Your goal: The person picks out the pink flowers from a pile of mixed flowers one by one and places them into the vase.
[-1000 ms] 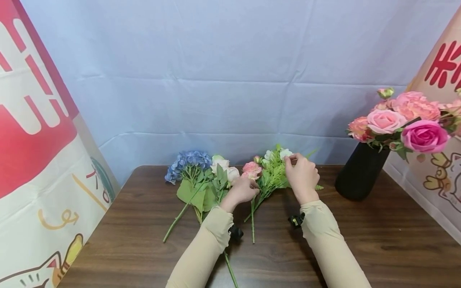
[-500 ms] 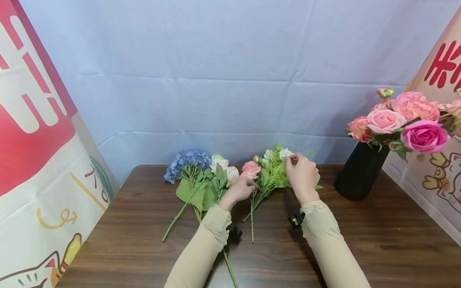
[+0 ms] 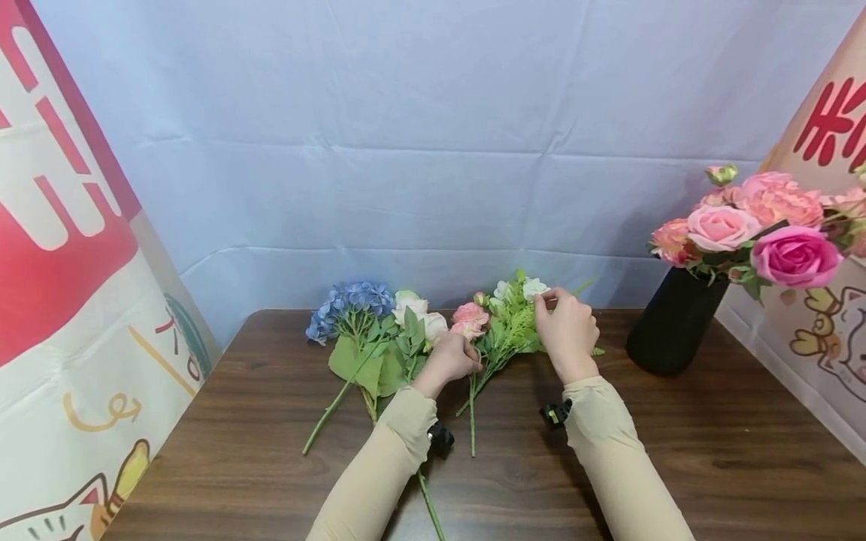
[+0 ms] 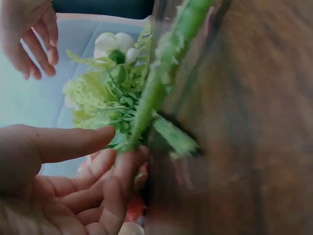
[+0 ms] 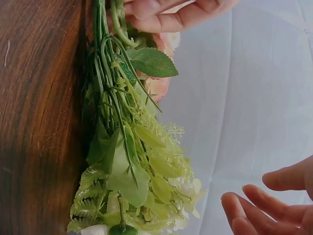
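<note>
In the head view my left hand (image 3: 449,359) is at the stem (image 3: 472,421) of a pink flower (image 3: 470,319) lying on the table. Seen from the left wrist, the index fingertip meets a green stem (image 4: 159,81), while the thumb stays apart from it; no firm grip shows. My right hand (image 3: 568,330) hovers beside a spray of white flowers and light-green leaves (image 3: 517,319). From the right wrist, its loosely bent fingers (image 5: 254,210) are apart from the spray, holding nothing. Blue hydrangea (image 3: 358,300) and pale roses (image 3: 419,312) lie left of the left hand.
A black vase (image 3: 676,319) with pink and magenta roses (image 3: 771,225) stands at the right of the brown wooden table (image 3: 731,443). Long loose stems (image 3: 325,421) point toward the front. A pale blue cloth (image 3: 433,150) hangs behind, with printed cloths at both sides.
The left fingertips have dipped slightly toward the pink flower's stem. The right hand stays beside the white flowers. The whole head view has shifted a little.
</note>
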The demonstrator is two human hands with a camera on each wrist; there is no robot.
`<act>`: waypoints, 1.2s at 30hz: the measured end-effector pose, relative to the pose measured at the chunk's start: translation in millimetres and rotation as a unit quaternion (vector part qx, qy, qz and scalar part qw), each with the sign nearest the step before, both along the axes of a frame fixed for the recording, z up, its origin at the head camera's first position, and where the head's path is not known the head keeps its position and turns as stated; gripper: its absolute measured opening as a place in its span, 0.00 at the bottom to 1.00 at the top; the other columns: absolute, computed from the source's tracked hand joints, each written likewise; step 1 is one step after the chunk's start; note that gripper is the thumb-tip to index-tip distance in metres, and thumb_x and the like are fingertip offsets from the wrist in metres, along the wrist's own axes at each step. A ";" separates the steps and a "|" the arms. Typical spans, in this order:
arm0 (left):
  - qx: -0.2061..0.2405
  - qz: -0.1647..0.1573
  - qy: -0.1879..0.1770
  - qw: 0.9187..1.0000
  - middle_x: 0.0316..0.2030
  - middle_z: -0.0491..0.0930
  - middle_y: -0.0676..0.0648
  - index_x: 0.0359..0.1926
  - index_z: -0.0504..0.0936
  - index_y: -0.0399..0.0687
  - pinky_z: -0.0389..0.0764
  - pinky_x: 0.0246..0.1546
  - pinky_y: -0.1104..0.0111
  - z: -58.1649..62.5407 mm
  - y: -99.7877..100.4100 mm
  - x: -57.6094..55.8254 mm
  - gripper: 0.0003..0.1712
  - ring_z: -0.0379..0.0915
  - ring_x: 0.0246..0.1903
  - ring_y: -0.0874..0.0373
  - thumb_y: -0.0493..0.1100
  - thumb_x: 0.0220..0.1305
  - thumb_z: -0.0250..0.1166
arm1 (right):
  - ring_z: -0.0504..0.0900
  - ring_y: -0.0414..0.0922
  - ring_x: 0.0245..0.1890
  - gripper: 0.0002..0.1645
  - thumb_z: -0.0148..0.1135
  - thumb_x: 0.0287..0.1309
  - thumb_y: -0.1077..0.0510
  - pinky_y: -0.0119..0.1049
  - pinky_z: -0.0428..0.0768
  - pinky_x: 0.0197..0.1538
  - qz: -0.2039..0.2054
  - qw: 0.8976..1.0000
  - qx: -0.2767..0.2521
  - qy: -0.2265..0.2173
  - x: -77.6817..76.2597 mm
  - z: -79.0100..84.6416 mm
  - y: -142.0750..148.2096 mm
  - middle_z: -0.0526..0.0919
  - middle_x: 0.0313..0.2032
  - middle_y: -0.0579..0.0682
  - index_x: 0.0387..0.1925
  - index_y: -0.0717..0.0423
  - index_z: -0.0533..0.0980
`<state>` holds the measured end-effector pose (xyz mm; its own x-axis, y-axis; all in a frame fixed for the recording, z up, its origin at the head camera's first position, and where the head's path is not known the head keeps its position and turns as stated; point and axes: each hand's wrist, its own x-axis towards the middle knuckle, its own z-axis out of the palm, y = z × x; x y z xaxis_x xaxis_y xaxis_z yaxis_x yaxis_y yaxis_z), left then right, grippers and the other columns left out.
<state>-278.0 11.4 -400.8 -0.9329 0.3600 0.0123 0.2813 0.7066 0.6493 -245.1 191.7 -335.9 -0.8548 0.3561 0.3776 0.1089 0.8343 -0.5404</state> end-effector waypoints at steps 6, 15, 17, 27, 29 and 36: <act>0.020 0.046 -0.009 0.999 0.21 0.84 0.50 0.19 0.87 0.45 0.78 0.31 0.73 -4.2 -1.0 0.4 0.04 0.77 0.22 0.61 0.37 0.43 0.75 | 0.76 0.52 0.19 0.19 0.51 0.65 0.45 0.41 0.69 0.19 -0.001 1.000 -0.003 0.002 0.3 0.3 0.4 0.85 0.38 0.56 0.45 0.53 0.79; 0.146 0.065 -0.118 0.980 0.16 0.79 0.45 0.18 0.80 0.36 0.82 0.19 0.69 0.7 -7.9 1.9 0.06 0.72 0.11 0.62 0.24 0.43 0.64 | 0.77 0.52 0.20 0.19 0.51 0.65 0.46 0.41 0.69 0.19 0.005 1.000 -0.006 -0.006 0.6 0.9 -0.8 0.85 0.39 0.56 0.46 0.53 0.79; 0.162 0.066 -0.132 0.976 0.18 0.78 0.45 0.21 0.80 0.35 0.82 0.19 0.70 2.5 -9.2 1.3 0.06 0.72 0.13 0.61 0.24 0.43 0.63 | 0.77 0.53 0.21 0.19 0.51 0.66 0.45 0.41 0.70 0.19 0.006 1.000 -0.006 -0.010 0.8 1.0 -1.0 0.85 0.39 0.56 0.46 0.52 0.79; 0.177 0.064 -0.130 0.973 0.28 0.77 0.44 0.23 0.81 0.33 0.80 0.20 0.70 13.8 -15.0 1.3 0.09 0.72 0.16 0.60 0.22 0.40 0.58 | 0.75 0.51 0.18 0.18 0.52 0.65 0.45 0.40 0.68 0.18 0.004 1.000 -0.006 -0.010 0.2 1.0 -1.4 0.85 0.38 0.56 0.45 0.52 0.79; 0.183 0.068 -0.120 0.973 0.27 0.78 0.43 0.23 0.82 0.33 0.80 0.20 0.68 17.4 -16.3 1.0 0.10 0.70 0.16 0.60 0.23 0.39 0.58 | 0.74 0.51 0.17 0.18 0.52 0.65 0.45 0.40 0.68 0.17 0.005 1.000 -0.006 -0.009 0.2 1.0 -1.7 0.85 0.38 0.56 0.45 0.52 0.79; 0.215 0.076 -0.111 0.967 0.38 0.82 0.37 0.29 0.83 0.36 0.75 0.17 0.67 30.4 -23.1 0.7 0.12 0.68 0.13 0.59 0.25 0.40 0.58 | 0.72 0.49 0.15 0.19 0.52 0.65 0.44 0.39 0.66 0.16 0.008 1.000 -0.006 -0.009 1.3 2.1 -3.1 0.85 0.38 0.56 0.45 0.51 0.79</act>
